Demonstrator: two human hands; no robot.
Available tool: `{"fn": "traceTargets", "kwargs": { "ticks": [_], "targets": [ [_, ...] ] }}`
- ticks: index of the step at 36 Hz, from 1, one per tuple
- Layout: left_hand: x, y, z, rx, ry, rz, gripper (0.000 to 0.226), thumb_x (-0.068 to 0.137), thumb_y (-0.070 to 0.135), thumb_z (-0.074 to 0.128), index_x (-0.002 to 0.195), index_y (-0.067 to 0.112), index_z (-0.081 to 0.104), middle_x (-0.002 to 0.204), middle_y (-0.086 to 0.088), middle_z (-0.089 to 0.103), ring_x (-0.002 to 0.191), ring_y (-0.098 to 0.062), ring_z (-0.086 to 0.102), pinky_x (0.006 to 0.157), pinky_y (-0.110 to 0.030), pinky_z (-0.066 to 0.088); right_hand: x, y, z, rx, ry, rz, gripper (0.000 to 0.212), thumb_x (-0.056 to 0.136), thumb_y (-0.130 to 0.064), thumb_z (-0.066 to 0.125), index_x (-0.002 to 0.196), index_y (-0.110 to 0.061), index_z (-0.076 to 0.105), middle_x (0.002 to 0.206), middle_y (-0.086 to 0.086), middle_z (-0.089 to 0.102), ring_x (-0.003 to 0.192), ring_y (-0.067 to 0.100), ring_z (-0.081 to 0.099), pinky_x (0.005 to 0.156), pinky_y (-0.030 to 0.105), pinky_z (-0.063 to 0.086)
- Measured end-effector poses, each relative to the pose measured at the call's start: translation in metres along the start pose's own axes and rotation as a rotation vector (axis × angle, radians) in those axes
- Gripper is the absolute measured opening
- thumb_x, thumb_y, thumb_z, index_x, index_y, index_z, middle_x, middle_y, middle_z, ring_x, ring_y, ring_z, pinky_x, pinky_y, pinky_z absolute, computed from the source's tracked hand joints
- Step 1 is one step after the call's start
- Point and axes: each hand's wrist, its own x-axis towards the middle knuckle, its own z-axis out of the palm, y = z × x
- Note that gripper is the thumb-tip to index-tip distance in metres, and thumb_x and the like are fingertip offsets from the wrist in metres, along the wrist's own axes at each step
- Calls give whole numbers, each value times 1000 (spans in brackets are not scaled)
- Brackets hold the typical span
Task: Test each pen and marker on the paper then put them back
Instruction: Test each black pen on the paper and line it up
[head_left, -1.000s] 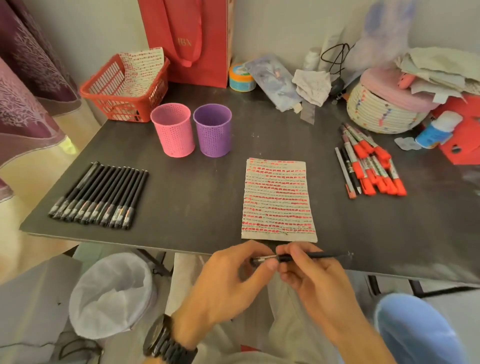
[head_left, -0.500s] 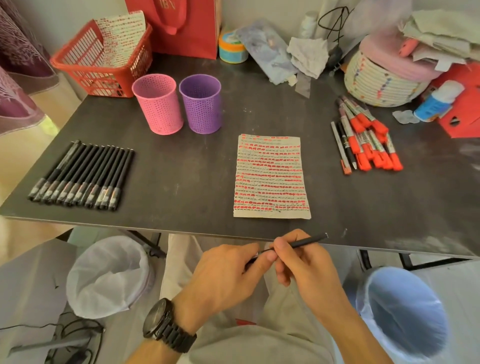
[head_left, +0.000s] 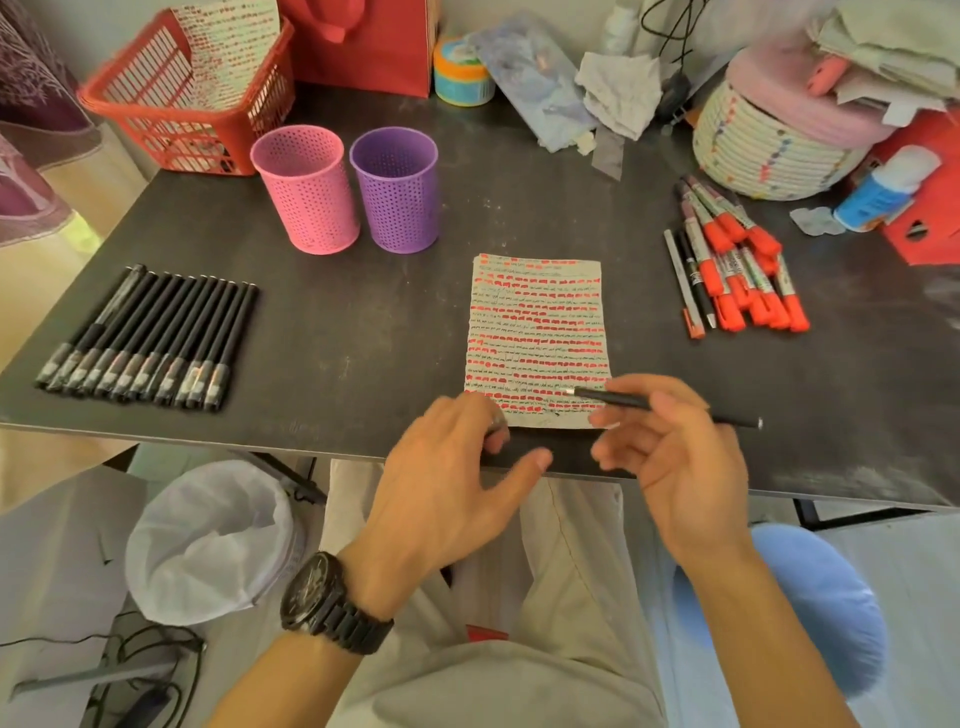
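A sheet of paper (head_left: 537, 322) covered in rows of red and black marks lies on the dark table (head_left: 363, 322). My right hand (head_left: 680, 462) holds a black pen (head_left: 618, 399), its bare silver tip pointing left over the paper's bottom edge. My left hand (head_left: 447, 478) hovers at the paper's lower left corner, fingers curled on what looks like the pen cap (head_left: 497, 430). A row of capped black pens (head_left: 150, 338) lies at the left. Red-capped markers (head_left: 737, 265) are piled at the right. A pink cup (head_left: 306, 192) and a purple cup (head_left: 400, 192) stand behind the paper.
A red basket (head_left: 171, 104) holding a marked sheet sits at the back left. A woven basket (head_left: 753, 150) and clutter fill the back right. Below the table's front edge stand a white-lined bin (head_left: 208, 540) and a blue bin (head_left: 831, 597).
My hands were joined on the pen below the table edge. They have pulled apart and risen; the pen's tip is now bare and over the paper's bottom.
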Motion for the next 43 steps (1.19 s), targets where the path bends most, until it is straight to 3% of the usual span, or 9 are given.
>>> {"fn": "traceTargets", "kwargs": {
  "ticks": [5, 11, 18, 29, 43],
  "targets": [
    [25, -3, 15, 34, 6, -17, 38, 87, 45, 63, 114, 20, 53, 97, 16, 49, 94, -4, 48, 83, -20, 35, 29, 4, 9, -268, 106, -152, 16, 94, -32, 65, 81, -23, 65, 58, 2, 60, 49, 16, 59, 47, 26, 48],
    [24, -7, 33, 140, 12, 7, 35, 87, 40, 67, 111, 16, 58, 105, 10, 62, 102, -9, 55, 103, -22, 32, 48, 26, 14, -442, 123, -174, 18, 99, -29, 59, 81, -23, 61, 56, 5, 65, 45, 19, 62, 46, 25, 48],
    [25, -6, 37, 117, 64, -6, 34, 86, 41, 64, 108, 16, 60, 106, 10, 63, 98, -10, 59, 101, -24, 37, 48, 30, 15, -588, 173, -230, 30, 92, -42, 70, 68, -28, 58, 54, -3, 64, 46, 12, 62, 49, 28, 50],
    [25, -6, 40, 134, 92, 10, 30, 86, 38, 64, 104, 13, 62, 109, 5, 66, 101, -14, 62, 101, -35, 47, 50, 38, 14, -694, 271, -267, 30, 90, -17, 68, 65, -15, 52, 59, -3, 65, 50, 11, 64, 50, 21, 50],
    [25, -7, 40, 149, 75, 11, 31, 88, 40, 63, 104, 14, 62, 117, 6, 67, 107, -14, 63, 106, -29, 39, 51, 40, 14, -753, 262, -290, 28, 88, -23, 66, 65, -17, 52, 60, 1, 62, 54, 18, 64, 50, 23, 51]
  ]
}}
